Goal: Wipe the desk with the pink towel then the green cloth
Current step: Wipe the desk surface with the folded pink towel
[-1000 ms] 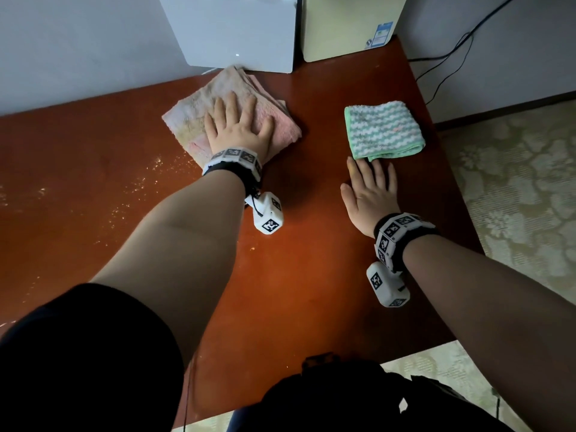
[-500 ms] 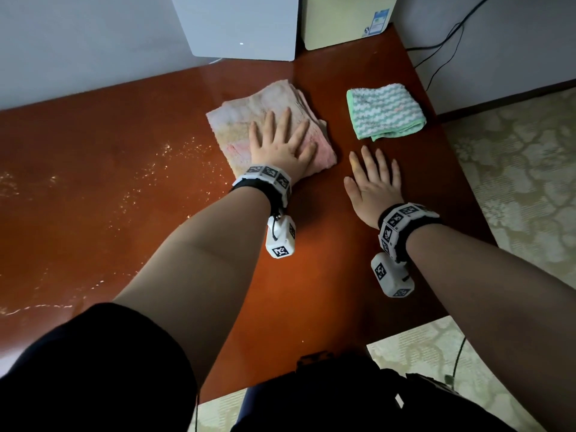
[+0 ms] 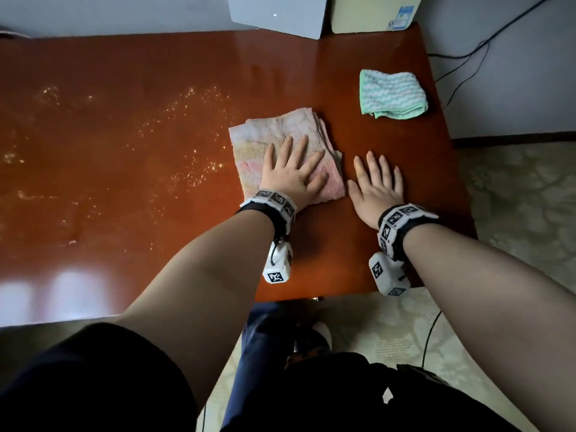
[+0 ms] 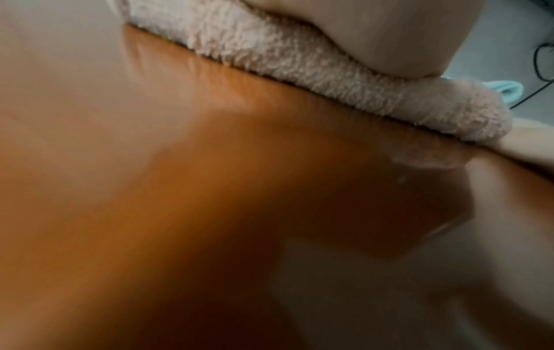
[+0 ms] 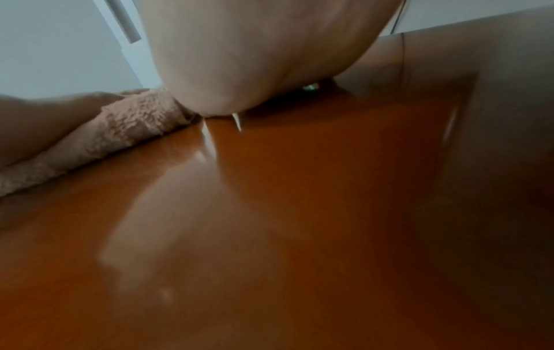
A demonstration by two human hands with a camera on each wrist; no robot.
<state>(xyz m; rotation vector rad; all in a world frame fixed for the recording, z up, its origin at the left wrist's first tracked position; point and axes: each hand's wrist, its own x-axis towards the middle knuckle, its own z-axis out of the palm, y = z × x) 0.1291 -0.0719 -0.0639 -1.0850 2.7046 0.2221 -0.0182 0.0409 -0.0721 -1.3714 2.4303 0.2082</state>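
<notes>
Head view: left hand (image 3: 291,173) presses flat, fingers spread, on the folded pink towel (image 3: 274,138); right hand (image 3: 375,188) lies flat on the desk (image 3: 124,120) (gripping nothing), green cloth (image 3: 391,95) beyond.

- The towel (image 3: 280,145) is laid on the desk (image 3: 124,120), under the left hand (image 3: 291,176).
- The right hand (image 3: 375,190) is placed just right of it.
- The cloth (image 3: 391,93) is set behind the right hand, apart.

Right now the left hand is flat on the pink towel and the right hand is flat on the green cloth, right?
Not quite. The head view shows the right hand flat on the bare desk; the green cloth lies untouched beyond it. The left hand does press the pink towel.
</notes>
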